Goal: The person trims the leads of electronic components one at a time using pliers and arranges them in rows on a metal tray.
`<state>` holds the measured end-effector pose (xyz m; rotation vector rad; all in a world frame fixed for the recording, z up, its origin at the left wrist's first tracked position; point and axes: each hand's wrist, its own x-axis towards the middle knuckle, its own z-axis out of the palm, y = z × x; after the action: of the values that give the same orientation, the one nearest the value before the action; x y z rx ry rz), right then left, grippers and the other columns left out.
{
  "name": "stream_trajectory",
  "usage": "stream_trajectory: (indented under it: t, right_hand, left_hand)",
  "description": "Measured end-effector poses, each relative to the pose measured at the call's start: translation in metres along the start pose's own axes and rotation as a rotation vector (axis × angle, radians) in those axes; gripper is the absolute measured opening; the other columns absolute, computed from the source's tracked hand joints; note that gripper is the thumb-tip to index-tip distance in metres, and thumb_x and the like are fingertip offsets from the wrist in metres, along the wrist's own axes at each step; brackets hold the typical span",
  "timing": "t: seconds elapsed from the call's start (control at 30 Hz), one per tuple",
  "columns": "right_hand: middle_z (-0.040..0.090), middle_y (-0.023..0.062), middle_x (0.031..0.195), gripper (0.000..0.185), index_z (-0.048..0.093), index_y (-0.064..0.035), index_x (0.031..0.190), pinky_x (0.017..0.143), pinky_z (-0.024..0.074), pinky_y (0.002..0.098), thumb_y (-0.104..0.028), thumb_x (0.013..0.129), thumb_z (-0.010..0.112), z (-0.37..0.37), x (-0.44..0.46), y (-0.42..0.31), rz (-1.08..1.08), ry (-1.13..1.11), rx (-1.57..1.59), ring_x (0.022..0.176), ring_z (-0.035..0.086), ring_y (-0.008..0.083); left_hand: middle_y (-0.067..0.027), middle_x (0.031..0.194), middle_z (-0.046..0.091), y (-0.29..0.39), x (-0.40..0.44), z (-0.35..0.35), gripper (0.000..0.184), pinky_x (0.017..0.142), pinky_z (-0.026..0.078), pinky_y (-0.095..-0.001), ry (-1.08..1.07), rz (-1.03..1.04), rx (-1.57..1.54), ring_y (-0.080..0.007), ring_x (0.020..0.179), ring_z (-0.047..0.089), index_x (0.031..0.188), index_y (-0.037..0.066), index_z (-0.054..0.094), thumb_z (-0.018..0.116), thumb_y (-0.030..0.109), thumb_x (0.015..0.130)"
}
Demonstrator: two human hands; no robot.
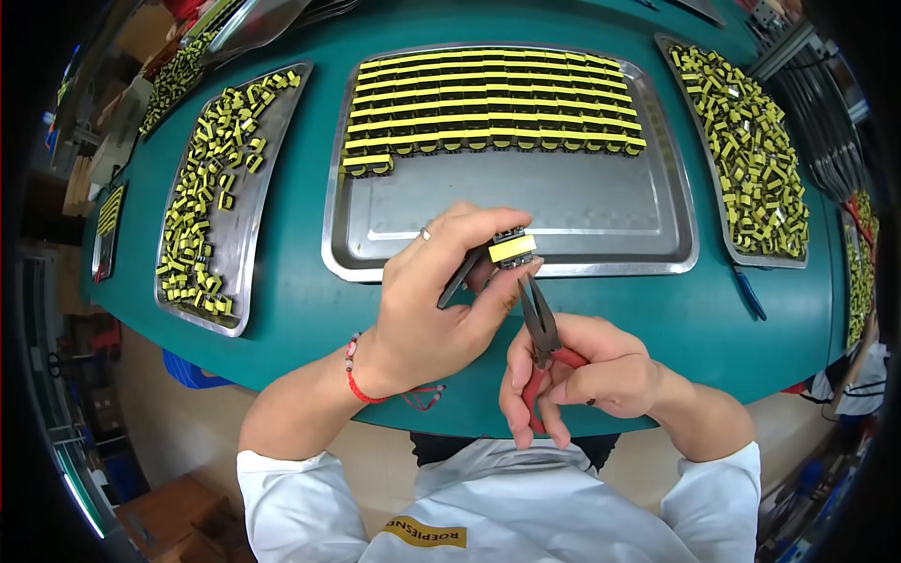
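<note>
My left hand (427, 291) pinches a small yellow-taped transformer (511, 249) between thumb and fingertips. A dark, flat tool (462, 278) lies across the same palm; its kind I cannot make out. In my right hand (601, 369) are long-nose pliers (542, 324) with red handles. Their jaws point up, slightly parted, just below the transformer's lower edge; whether they touch it I cannot tell. Both hands are over the front edge of a metal tray (441, 272), where rows of similar transformers (488, 101) stand close together at the back.
A tray of loose transformers (202, 202) lies at the left, and a fuller tray (751, 155) stands at the right. A blue-handled tool (749, 293) rests on the green table (648, 324) below the right tray. Clear plastic trays (253, 28) are at the upper left.
</note>
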<state>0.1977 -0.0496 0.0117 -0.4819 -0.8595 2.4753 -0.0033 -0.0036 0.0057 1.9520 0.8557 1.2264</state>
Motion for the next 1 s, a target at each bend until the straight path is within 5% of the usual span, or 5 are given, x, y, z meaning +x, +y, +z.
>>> stream_trajectory:
  t: [0.27,0.57,0.63,0.9,1.0]
  right_hand:
    - [0.062,0.0277,0.096,0.036,0.046,0.0044,0.108,0.055,0.0574,0.0337,0.01,0.073,0.041,-0.002,0.001,0.001,-0.021,0.004,0.009,0.084,0.069,0.0368]
    - [0.062,0.0252,0.094,0.034,0.047,0.004,0.105,0.051,0.055,0.0323,0.01,0.072,0.042,-0.002,0.001,0.002,-0.032,0.062,-0.027,0.079,0.068,0.0353]
    - [0.063,0.0245,0.092,0.034,0.047,0.0041,0.104,0.049,0.054,0.0317,0.01,0.071,0.042,-0.004,0.0,0.001,-0.038,0.082,-0.077,0.077,0.068,0.0346]
    - [0.059,0.0153,0.075,0.032,0.048,0.0018,0.097,0.042,0.0359,0.0272,0.007,0.065,0.042,0.003,0.003,-0.01,0.021,0.134,-0.058,0.058,0.058,0.0201]
    - [0.061,0.0172,0.079,0.035,0.049,0.0025,0.1,0.044,0.0429,0.0286,0.006,0.065,0.041,-0.006,-0.003,-0.01,0.065,0.086,-0.191,0.064,0.063,0.0242]
  left_hand:
    - [-0.0079,0.088,0.06,-0.003,-0.002,0.007,0.036,0.056,0.039,-0.0202,0.065,0.081,0.019,-0.0086,0.068,0.052,0.111,-0.004,0.061,0.073,-0.01,0.078]
    - [-0.0102,0.091,0.062,-0.003,-0.004,0.006,0.04,0.062,0.048,-0.0234,0.032,0.048,-0.007,-0.0122,0.072,0.059,0.112,-0.004,0.061,0.068,-0.016,0.075]
    - [-0.0118,0.092,0.063,-0.005,-0.003,0.006,0.043,0.063,0.05,-0.0244,0.008,0.176,0.02,-0.0146,0.073,0.061,0.114,-0.005,0.061,0.066,-0.018,0.073]
    - [-0.0138,0.092,0.064,-0.004,-0.001,0.003,0.042,0.064,0.052,-0.0262,-0.054,0.137,-0.006,-0.0187,0.076,0.066,0.114,-0.006,0.061,0.065,-0.017,0.074]
    - [-0.0136,0.091,0.064,-0.005,-0.002,0.001,0.041,0.064,0.052,-0.0255,-0.061,0.149,0.024,-0.0183,0.076,0.067,0.114,-0.006,0.061,0.065,-0.016,0.075]
